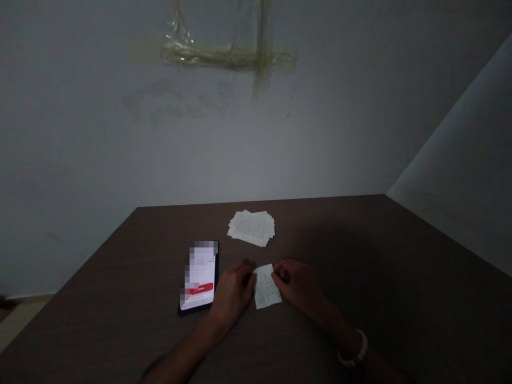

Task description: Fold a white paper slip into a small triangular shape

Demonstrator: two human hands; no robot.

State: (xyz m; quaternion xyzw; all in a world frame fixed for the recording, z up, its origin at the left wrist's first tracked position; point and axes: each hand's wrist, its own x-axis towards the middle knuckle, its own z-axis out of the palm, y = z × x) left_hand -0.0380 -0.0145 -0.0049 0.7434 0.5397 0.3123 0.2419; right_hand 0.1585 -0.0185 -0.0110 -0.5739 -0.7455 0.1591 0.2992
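Observation:
A small white slip of paper [267, 288] with lines of dark writing is held near the front middle of the table. My left hand [234, 288] pinches its left edge between thumb and fingers. On the opposite side, my right hand [298, 282] grips the upper right edge in a closed pinch. Beyond the hands lies a loose, fanned pile of similar printed paper slips [253, 226]. Just left of my left hand rests a phone [202, 280], its screen lit with a red button and part of it blurred out.
The dark brown wooden table [120, 256] meets a grey wall [320, 144] at its far edge. Yellowed clear tape [224, 57] sticks to the wall above. Another wall surface [460, 170] borders the right side. A pale bracelet [354, 352] circles my right wrist.

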